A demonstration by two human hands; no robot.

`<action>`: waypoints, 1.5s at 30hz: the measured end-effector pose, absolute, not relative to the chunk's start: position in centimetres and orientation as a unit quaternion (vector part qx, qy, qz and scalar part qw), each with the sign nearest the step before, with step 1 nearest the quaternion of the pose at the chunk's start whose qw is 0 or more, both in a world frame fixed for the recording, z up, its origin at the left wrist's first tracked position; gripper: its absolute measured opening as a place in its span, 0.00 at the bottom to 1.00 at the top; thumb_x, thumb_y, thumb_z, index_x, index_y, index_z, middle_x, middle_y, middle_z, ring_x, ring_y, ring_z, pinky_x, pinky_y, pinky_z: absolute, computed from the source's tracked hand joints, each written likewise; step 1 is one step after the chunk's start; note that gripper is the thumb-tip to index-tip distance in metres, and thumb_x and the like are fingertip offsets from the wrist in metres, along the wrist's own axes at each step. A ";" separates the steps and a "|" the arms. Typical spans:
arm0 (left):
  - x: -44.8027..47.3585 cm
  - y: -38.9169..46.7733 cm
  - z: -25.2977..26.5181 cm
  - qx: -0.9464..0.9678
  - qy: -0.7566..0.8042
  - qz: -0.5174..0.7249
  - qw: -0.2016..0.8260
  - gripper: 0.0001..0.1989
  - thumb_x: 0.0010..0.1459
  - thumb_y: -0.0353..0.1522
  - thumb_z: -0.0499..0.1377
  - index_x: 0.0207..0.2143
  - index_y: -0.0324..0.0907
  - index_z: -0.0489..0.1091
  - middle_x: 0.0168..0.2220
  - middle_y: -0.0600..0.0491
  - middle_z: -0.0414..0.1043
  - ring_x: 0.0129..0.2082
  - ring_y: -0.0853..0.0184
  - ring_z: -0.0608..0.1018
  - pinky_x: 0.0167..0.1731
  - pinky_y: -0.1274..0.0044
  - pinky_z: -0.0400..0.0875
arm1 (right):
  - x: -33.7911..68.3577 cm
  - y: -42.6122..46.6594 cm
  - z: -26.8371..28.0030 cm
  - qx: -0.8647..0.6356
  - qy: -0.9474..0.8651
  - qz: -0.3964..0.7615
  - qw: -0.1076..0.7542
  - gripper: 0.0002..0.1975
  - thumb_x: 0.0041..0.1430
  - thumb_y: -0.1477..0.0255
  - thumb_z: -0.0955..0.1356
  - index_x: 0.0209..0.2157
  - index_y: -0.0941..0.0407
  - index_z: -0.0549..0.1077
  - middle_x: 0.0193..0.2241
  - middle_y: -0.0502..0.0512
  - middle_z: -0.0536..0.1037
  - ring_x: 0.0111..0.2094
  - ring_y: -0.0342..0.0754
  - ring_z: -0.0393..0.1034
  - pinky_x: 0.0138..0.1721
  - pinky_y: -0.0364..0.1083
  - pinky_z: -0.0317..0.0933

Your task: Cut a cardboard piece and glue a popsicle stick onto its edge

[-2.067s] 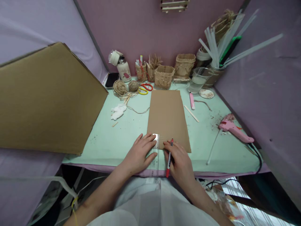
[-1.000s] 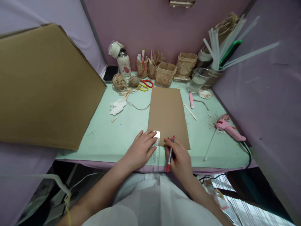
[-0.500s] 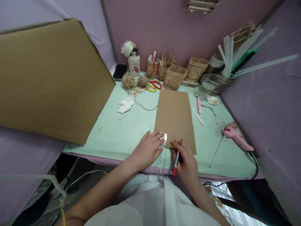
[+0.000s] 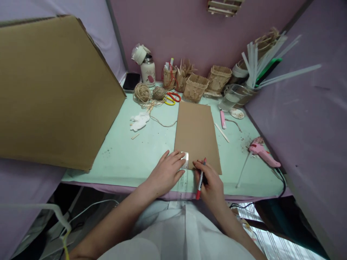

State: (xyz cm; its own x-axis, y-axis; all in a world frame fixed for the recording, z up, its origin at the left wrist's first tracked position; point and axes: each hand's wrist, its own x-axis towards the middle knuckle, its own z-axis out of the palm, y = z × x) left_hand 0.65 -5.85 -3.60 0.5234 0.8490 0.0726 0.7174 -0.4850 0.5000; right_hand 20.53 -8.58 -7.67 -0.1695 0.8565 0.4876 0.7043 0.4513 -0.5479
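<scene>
A rectangular piece of brown cardboard (image 4: 196,131) lies on the pale green table near its front edge. Fingers spread flat, my left hand (image 4: 166,173) presses on a clear ruler (image 4: 186,161) at the cardboard's lower left corner. The ruler runs from the cardboard over the table's front edge towards me. To its right, my right hand (image 4: 213,182) is closed around a red and grey marker (image 4: 200,182), its red end pointing down towards me. That hand rests at the cardboard's lower edge, and its fingertips touch the board near the ruler.
A large cardboard sheet (image 4: 56,94) stands at the left. Twine balls (image 4: 142,92), scissors (image 4: 174,96), small woven baskets (image 4: 195,88) and a bottle (image 4: 148,72) line the back. A pink cutter (image 4: 222,120), a plastic cup (image 4: 231,99) and a pink glue gun (image 4: 262,153) lie right.
The view has shifted slightly, so the whole scene sits a little further left. Both hands keep the same pose on the ruler and marker.
</scene>
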 end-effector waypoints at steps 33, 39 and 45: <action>0.9 -5.7 -3.9 0.854 0.462 0.169 0.170 0.14 0.64 0.31 0.53 0.52 0.42 0.66 0.61 0.46 0.64 0.63 0.60 0.62 0.63 0.58 0.53 | 22.9 -5.1 -2.9 -0.577 -0.470 0.320 0.586 0.06 0.57 0.68 0.67 0.34 0.55 0.72 0.23 0.47 0.70 0.25 0.42 0.65 0.27 0.42 0.59; 1.6 -5.8 -3.6 0.851 0.476 0.170 0.143 0.13 0.63 0.33 0.55 0.50 0.42 0.68 0.59 0.47 0.66 0.61 0.59 0.64 0.61 0.58 0.55 | 20.3 -4.2 -3.4 -0.578 -0.540 0.349 0.503 0.06 0.57 0.68 0.65 0.31 0.55 0.72 0.23 0.48 0.74 0.22 0.43 0.65 0.24 0.41 0.60; 1.7 -5.8 -3.8 0.851 0.476 0.179 0.131 0.13 0.64 0.35 0.54 0.50 0.43 0.68 0.58 0.47 0.67 0.61 0.58 0.64 0.61 0.58 0.55 | 19.3 -3.3 -4.1 -0.572 -0.618 0.294 0.452 0.06 0.58 0.69 0.64 0.30 0.54 0.70 0.23 0.48 0.76 0.23 0.44 0.69 0.25 0.42 0.63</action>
